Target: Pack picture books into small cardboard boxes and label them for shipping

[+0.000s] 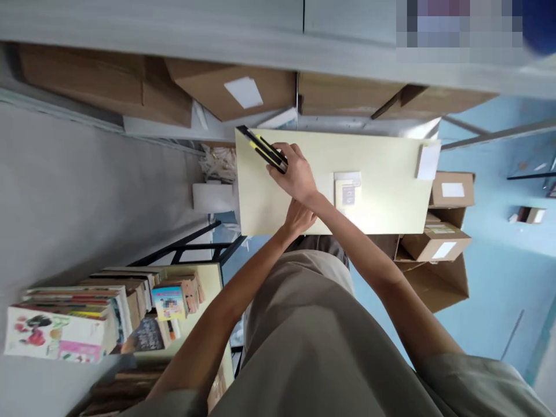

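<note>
My right hand (297, 172) is closed around a black and yellow utility knife (266, 152), held above the left part of a pale cream tabletop (391, 156). The knife points up and to the left. My left hand (299, 217) is at the table's near edge, just below my right wrist, which partly covers it. Its fingers are mostly hidden, so what they hold, if anything, does not show. Right of my hands, a small pale packet with a grey label (347, 194) lies on the table.
A white pad or box (428, 161) sits at the table's right end. Cardboard boxes (452, 190) are stacked beyond it, and more boxes (237, 87) line the shelf behind. At lower left, books (73, 301) stand on a lower surface. A black metal frame (195, 246) runs beside it.
</note>
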The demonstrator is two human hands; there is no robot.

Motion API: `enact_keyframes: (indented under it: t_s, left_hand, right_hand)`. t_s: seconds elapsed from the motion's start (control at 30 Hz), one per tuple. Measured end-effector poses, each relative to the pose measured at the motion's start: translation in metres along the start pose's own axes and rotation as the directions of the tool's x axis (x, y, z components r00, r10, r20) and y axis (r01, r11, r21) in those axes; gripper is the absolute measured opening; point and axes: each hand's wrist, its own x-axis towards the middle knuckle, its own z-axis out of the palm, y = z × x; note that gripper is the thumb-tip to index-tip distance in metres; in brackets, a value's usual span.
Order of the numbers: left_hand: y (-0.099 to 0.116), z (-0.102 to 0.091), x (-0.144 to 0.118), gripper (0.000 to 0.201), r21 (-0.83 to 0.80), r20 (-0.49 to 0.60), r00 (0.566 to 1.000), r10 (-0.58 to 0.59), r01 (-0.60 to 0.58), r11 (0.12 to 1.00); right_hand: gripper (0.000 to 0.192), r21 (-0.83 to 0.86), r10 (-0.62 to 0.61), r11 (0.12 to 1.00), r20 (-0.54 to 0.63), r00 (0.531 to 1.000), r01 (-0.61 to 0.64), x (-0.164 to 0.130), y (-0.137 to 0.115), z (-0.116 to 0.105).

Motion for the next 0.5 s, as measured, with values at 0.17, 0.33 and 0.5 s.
enact_keyframes:
  t_s: [0.17,0.33,0.5]
  left_hand:
    - [0.002,-0.065,-0.006,0.101,0.080,-0.234,0.965,0.121,-0.105,0.991]
    - [0.054,-0.149,0.040,0.118,0.206,-0.467,0.824,0.320,-0.250,0.946]
    - [0.120,-0.203,0.068,0.116,0.229,-0.445,0.819,0.362,-0.287,0.930]
  right_hand:
    - [0.052,-0.149,-0.025,0.989,-0.086,0.996,0.012,-0.005,-0.059,-0.071]
    - [0.051,-0.227,-0.126,0.972,-0.323,0.938,0.052,0.034,-0.087,-0.142]
    - [0.039,-0.256,-0.137,0.966,-0.466,0.874,0.015,0.126,-0.077,-0.193]
